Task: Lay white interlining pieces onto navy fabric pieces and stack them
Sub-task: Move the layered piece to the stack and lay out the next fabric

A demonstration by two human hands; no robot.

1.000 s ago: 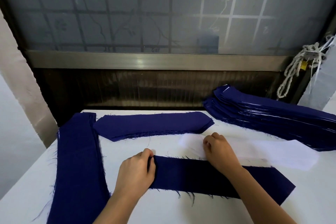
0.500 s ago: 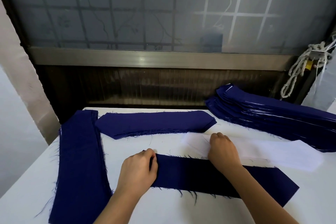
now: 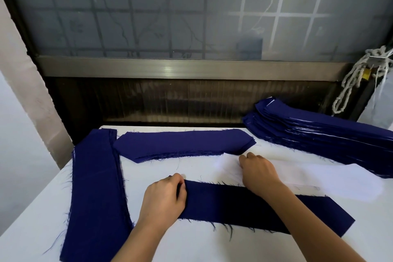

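On the white surface (image 3: 32, 219), at 9 o'clock, a long stack of navy pieces (image 3: 93, 187) runs from the near edge toward the window. At 12 o'clock lies a second, pointed-ended navy pile (image 3: 182, 144). Near the centre, the left hand (image 3: 163, 200) has its fingers curled around the left end of a single navy strip (image 3: 244, 206), which stretches away from it toward 3 o'clock. Just past the strip's far edge, the right hand (image 3: 258, 173) is bent down on the left end of a white interlining piece (image 3: 340, 183) and seems to pinch it; the piece trails off toward 3 o'clock, parallel to the strip and overlapping its far edge a little. Over the last second almost nothing has shifted: both hands keep their places, well apart, and the white piece has not been drawn over the navy one. The layering for this pair is therefore probably still to come. At 2 o'clock a tall finished stack (image 3: 319, 134) of navy with thin white edges awaits the next pair.
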